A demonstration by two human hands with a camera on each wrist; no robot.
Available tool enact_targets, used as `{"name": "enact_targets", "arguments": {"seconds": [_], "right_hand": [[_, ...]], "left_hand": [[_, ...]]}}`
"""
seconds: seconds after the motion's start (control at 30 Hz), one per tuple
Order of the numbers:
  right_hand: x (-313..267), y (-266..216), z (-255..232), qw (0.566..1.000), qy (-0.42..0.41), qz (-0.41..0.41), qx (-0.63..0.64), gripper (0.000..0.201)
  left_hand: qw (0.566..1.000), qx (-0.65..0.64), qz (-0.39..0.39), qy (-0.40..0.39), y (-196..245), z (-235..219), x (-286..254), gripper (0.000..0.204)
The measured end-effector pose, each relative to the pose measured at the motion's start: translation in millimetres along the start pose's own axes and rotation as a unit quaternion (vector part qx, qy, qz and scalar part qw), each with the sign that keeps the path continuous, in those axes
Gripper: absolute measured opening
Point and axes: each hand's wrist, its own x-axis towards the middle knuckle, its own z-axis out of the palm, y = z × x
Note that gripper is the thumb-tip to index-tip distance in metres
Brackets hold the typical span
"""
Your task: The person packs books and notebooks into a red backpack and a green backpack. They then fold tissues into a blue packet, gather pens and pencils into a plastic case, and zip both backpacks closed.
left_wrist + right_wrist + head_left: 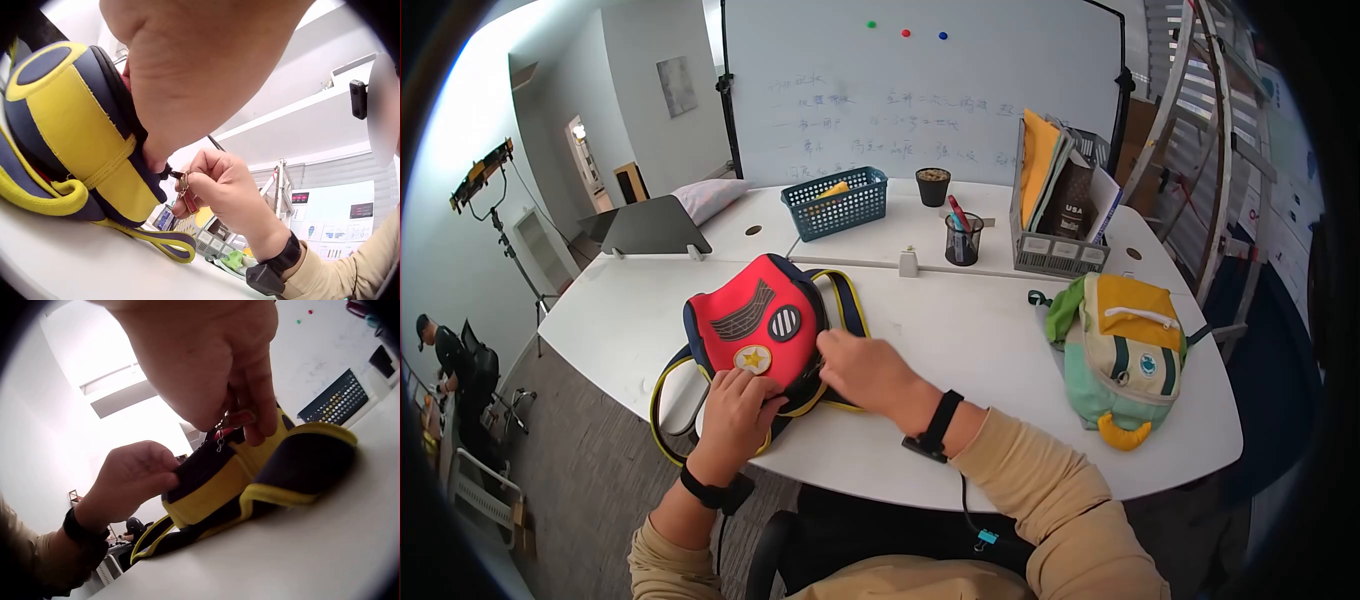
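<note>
A small red, navy and yellow backpack [738, 300] lies front up on the table, with a star badge and a striped round patch on its red face. My left hand [740, 408] grips its near edge, thumb and fingers pinching the dark rim, as the right wrist view also shows. At the bag's right side, my right hand [868, 372] pinches the zipper pull [177, 175]. From the pull hangs a short chain with a small reddish tag [190, 203]. Navy straps [840, 300] with yellow edging spread out from under the bag.
A green, cream and yellow backpack [1130, 350] lies at the right. Farther back stand a blue basket [836, 207], a small pot [933, 190], a pen holder [962, 245] and a grey file crate [1055, 258]. A laptop [650, 226] sits at the back left. Behind is a whiteboard [820, 50].
</note>
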Motion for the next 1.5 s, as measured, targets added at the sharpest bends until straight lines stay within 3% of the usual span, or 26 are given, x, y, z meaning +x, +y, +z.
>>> {"name": "enact_targets", "arguments": {"seconds": [0.17, 0.4, 0.7, 0.8, 0.83, 0.93, 1.03, 1.13, 1.27, 1.37, 1.5], "right_hand": [[8.7, 36.2, -19.3, 0.999, 0.03, 0.042, 0.0, 0.022], [14.8, 20.1, -32.5, 0.999, 0.031, 0.032, -0.014, 0.023], [13.3, 3.4, -19.2, 0.996, 0.09, -0.009, 0.014, 0.019], [9.4, -6.6, -18.6, 0.996, 0.092, 0.003, -0.024, 0.02], [11.4, -7.2, -21.4, 0.995, 0.097, -0.006, -0.029, 0.02], [9.6, -9.9, -27.1, 0.994, 0.101, -0.023, -0.039, 0.021], [10.5, -17.5, -29.2, 0.987, 0.146, -0.052, -0.053, 0.018], [11.7, -9.9, -29.2, 0.991, 0.113, -0.025, -0.066, 0.019], [12.6, 8.7, -27.8, 0.992, 0.112, 0.003, -0.05, 0.019], [15.8, 23.1, -15.6, 0.992, 0.117, 0.024, -0.029, 0.02], [25.4, 37.0, -8.4, 0.989, 0.133, 0.065, -0.019, 0.021]], "left_hand": [[0.999, -0.042, -0.031, -0.003, -3.8, -14.9, -20.9, 0.029], [0.996, -0.081, -0.03, -0.015, -38.4, -56.0, -37.1, 0.028], [0.995, -0.068, -0.071, 0.025, -109.1, -41.8, -46.5, 0.027], [0.989, -0.109, -0.103, 0.009, -101.3, -42.6, -30.8, 0.028], [0.997, -0.059, -0.036, 0.018, -97.3, -43.1, -25.7, 0.031], [0.994, -0.036, -0.024, 0.096, -27.6, -35.6, 8.2, 0.038], [0.996, -0.056, -0.056, 0.047, 4.9, -7.8, 30.5, 0.04], [0.998, -0.018, -0.051, 0.019, 5.0, 12.9, 38.8, 0.04], [0.997, -0.071, 0.003, -0.021, 2.9, 11.4, 38.1, 0.029], [0.996, -0.059, -0.001, -0.073, 4.2, 1.7, 32.0, 0.026], [0.995, -0.06, 0.023, -0.082, 4.0, -4.8, 28.4, 0.026]]}}
